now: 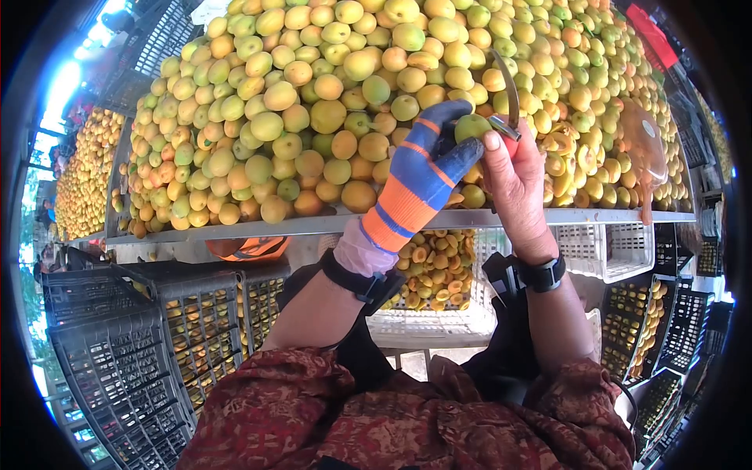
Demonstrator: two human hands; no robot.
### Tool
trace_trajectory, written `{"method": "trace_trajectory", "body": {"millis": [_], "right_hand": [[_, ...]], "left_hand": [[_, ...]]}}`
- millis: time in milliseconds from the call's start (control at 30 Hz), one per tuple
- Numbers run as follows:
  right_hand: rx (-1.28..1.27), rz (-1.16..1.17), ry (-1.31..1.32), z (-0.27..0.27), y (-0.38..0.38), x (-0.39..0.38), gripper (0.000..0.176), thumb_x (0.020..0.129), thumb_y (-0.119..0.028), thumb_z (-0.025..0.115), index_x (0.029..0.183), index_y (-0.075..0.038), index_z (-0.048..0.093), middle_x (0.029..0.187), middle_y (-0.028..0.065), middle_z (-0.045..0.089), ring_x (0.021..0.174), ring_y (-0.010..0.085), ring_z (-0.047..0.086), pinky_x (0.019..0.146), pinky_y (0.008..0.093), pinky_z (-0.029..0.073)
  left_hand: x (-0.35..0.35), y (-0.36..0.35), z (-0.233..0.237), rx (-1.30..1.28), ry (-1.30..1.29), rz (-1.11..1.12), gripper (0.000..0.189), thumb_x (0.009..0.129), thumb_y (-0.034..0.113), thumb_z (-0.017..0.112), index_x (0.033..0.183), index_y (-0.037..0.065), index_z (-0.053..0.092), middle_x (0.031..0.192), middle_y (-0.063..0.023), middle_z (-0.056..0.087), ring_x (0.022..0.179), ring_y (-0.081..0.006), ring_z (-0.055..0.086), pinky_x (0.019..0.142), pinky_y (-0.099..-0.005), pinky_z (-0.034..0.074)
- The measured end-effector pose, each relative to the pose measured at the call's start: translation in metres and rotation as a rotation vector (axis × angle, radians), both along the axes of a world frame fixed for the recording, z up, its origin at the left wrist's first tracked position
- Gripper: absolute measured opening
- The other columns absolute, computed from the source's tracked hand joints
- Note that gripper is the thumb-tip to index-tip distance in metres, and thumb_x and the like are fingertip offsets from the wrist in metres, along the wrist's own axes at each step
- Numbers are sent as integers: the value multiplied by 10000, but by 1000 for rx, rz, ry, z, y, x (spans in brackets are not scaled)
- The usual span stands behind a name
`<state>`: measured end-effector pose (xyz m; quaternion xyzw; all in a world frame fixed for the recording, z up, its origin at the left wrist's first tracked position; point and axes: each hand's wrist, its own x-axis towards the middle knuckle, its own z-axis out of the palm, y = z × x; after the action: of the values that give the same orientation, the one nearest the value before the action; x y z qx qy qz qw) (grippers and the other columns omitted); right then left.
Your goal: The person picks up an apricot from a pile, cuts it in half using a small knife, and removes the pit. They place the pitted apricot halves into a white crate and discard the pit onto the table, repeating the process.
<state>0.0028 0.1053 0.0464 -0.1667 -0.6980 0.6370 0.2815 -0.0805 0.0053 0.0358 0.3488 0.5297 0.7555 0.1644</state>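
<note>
My left hand [440,153], in a blue and orange striped glove, grips a green fruit [473,128] between thumb and fingers. Bare, my right hand [513,168] is closed round the handle of a curved knife [511,90], whose blade points up and away from me. The knife's handle end and my right thumb are close beside the green fruit; whether the blade touches it cannot be made out. Both hands are over the near edge of a big heap of yellow and green fruit [313,117]. Cut fruit halves [560,157] lie right of my right hand.
A metal table edge [305,227] runs below the heap. Under it, a white crate [431,325] holds fruit halves. Another white crate [619,247] is at the right. Black crates [117,352] stand at the left, more at the right. A clear brown-stained bag [644,145] lies on the heap.
</note>
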Motion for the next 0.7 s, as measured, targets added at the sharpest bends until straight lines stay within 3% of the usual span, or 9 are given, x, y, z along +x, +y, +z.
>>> {"method": "trace_trajectory", "body": {"millis": [33, 67, 100, 267, 367, 467, 533, 633, 700], "right_hand": [[-1, -2, 0, 0, 2, 2, 313, 866, -262, 615, 1059, -37, 515, 802, 18, 593, 714, 86, 529, 656, 232, 437], [213, -63, -2, 1, 4, 3, 336, 838, -278, 641, 1043, -46, 513, 797, 56, 603, 704, 139, 564, 644, 266, 456], [428, -123, -4, 2, 5, 3, 360, 810, -295, 668, 1028, -55, 511, 791, 95, 614, 695, 193, 600, 633, 300, 476], [708, -104, -60, -6, -4, 0, 430, 767, -334, 699, 1043, -82, 487, 742, 101, 590, 645, 273, 612, 583, 352, 492], [635, -51, -27, -9, -15, -3, 404, 792, -323, 675, 1056, -87, 480, 709, 86, 573, 642, 276, 615, 582, 346, 490], [541, -92, -51, -14, -25, -7, 370, 817, -308, 649, 1063, -91, 478, 703, 88, 568, 640, 286, 616, 583, 346, 491], [518, -94, -72, -16, -30, -10, 342, 852, -306, 615, 1031, -56, 466, 690, 77, 543, 627, 224, 589, 587, 322, 475], [14, -58, 82, -12, -44, -12, 293, 928, -295, 509, 944, -11, 441, 737, 4, 486, 689, 69, 432, 601, 238, 407], [-81, -32, 87, 0, -49, -14, 294, 937, -307, 488, 946, -17, 443, 747, -7, 487, 686, 62, 432, 598, 228, 401]], "left_hand": [[-2, -2, 0, 11, -54, -19, 325, 885, 236, 585, 1133, 33, 530, 1013, -35, 572, 869, -71, 523, 715, -207, 444], [-3, -4, 0, 22, -108, -35, 331, 895, 256, 569, 1136, 33, 528, 1011, -37, 568, 865, -74, 522, 718, -210, 445], [-1, 1, -2, 82, -283, -51, 390, 947, 361, 443, 1107, 15, 530, 960, -55, 597, 874, -124, 565, 754, -252, 461], [8, 16, -11, 144, -610, 89, 335, 943, 356, 457, 889, 45, 570, 780, -32, 595, 701, -103, 557, 618, -230, 449], [5, 18, -14, 258, -743, 194, 266, 894, 313, 568, 823, 61, 520, 706, -17, 559, 571, -90, 525, 503, -228, 442], [8, 18, -11, 292, -678, 253, 258, 893, 299, 571, 805, 63, 520, 677, -24, 560, 536, -96, 529, 475, -229, 442], [10, 13, 1, 228, -669, 236, 251, 921, 294, 516, 812, 68, 532, 670, 4, 542, 583, -83, 506, 531, -221, 414], [12, 7, 14, 187, -496, 218, 201, 898, 222, 561, 768, 73, 523, 658, 15, 537, 584, -59, 479, 515, -209, 384], [8, 11, 11, 190, -372, 282, 198, 900, 202, 554, 760, 65, 521, 652, 21, 525, 591, -52, 462, 513, -210, 372]]}}
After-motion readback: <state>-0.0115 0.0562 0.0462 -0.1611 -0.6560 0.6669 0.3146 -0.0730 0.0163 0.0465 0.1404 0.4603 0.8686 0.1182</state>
